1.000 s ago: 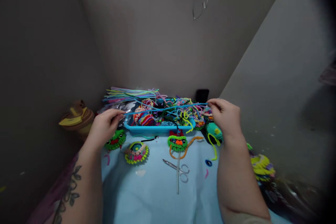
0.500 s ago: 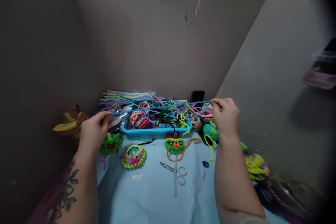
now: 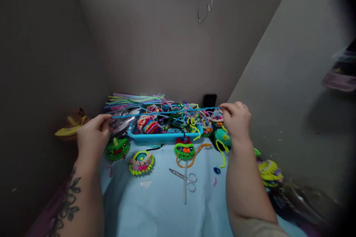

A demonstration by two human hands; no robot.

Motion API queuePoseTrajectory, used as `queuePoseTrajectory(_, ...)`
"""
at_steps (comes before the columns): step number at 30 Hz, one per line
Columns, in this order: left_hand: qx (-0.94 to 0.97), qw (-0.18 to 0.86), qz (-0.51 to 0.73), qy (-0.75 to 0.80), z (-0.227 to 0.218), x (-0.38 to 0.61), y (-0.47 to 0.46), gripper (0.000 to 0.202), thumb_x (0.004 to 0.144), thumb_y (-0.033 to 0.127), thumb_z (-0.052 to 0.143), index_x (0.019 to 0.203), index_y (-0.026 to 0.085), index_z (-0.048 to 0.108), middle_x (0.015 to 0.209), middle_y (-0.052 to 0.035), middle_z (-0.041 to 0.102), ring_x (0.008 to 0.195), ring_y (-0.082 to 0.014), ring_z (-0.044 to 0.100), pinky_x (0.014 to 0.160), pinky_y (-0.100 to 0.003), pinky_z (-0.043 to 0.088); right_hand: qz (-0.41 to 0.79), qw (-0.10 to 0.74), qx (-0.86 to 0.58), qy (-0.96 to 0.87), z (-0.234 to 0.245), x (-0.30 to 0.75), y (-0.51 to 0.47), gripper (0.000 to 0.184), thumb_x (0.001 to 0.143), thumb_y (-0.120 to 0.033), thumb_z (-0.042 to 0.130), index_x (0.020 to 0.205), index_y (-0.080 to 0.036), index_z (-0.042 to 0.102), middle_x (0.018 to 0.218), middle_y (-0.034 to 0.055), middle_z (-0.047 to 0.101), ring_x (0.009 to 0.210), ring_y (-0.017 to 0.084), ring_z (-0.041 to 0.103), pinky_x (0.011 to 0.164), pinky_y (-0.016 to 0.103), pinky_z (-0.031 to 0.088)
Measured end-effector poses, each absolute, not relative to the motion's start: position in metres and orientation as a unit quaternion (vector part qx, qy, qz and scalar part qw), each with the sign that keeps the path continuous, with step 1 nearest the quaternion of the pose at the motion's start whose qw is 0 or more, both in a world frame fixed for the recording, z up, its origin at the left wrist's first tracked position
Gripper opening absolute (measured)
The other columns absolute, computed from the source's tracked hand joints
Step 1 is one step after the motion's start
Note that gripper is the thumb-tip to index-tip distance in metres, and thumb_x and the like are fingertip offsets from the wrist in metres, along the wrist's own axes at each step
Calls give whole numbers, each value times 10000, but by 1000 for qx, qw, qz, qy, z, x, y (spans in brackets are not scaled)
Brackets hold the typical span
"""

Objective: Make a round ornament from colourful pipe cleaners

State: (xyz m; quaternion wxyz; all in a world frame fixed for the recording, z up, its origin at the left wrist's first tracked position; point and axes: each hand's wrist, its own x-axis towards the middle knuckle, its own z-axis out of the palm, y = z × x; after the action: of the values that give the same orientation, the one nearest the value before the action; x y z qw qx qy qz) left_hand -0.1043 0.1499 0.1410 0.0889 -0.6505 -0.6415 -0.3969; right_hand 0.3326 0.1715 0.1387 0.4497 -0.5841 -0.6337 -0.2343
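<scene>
A length of blue yarn is stretched nearly level between my two hands, in front of the blue tray. My left hand pinches its left end, and my right hand pinches the right end. Behind the strand, the blue tray holds a tangle of coloured yarn and a striped ball. Closer to me lie a green and red yarn face with an orange cord, a round crocheted piece and a green frog-like piece.
Scissors lie across a thin clear stick on the light blue cloth. A dark blue button is to their right. Pastel strands are piled at the back left, and a dark phone-like object leans against the grey partition.
Both hands have shifted slightly left with the yarn. The left end has risen a little, so the strand is more level. The view has tilted down slightly.
</scene>
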Motion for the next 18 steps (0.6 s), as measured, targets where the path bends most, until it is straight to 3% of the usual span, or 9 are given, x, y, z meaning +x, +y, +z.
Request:
queuePoseTrajectory(3,-649,122,-274,-699,156,-98,140,361,885,334,397,1032,151,672,832,-120,697,756,-318,650,619,-421,485,-180,459,-564,-662,146,309,165,157,833,-211,538,776,-206,684,705,54,559,710,198,518,668,326,394)
queuePoseTrajectory(4,-673,126,-241,-687,161,-93,135,380,897,290,365,1129,143,628,956,-131,690,837,-330,645,668,-443,496,-150,467,-540,-685,148,296,162,155,839,-202,537,781,-195,680,754,63,579,741,195,534,681,321,403)
queuePoseTrajectory(6,-667,194,-296,-655,170,-77,126,369,873,201,388,1159,106,601,1147,-146,628,1035,-338,582,859,-487,463,-105,491,-495,-709,150,264,154,154,845,-191,530,779,-190,670,775,60,562,761,186,537,693,313,418)
queuePoseTrajectory(8,-726,180,-353,-562,172,-54,119,337,879,231,440,1163,140,597,1197,-115,609,1113,-278,543,983,-441,406,-47,492,-444,-747,149,230,145,168,858,-173,503,799,-204,657,775,38,558,751,168,543,693,300,432)
queuePoseTrajectory(12,-842,38,-340,-418,157,-7,115,293,873,268,494,1130,192,614,1131,-84,656,1062,-219,588,940,-375,450,21,455,-386,-802,139,183,127,165,862,-170,502,830,-208,659,762,32,553,764,162,545,708,290,441)
queuePoseTrajectory(15,-852,15,-310,-421,144,10,116,275,887,270,459,1072,182,643,977,-81,704,920,-215,636,859,-361,478,38,442,-377,-813,136,175,119,178,875,-194,486,843,-205,660,768,36,553,770,165,542,714,289,439)
queuePoseTrajectory(18,-837,4,-310,-451,141,7,118,306,896,277,411,1087,195,635,968,-66,706,880,-197,646,800,-307,487,62,419,-394,-816,142,183,118,158,871,-228,506,931,-207,651,821,41,579,796,172,551,729,289,437)
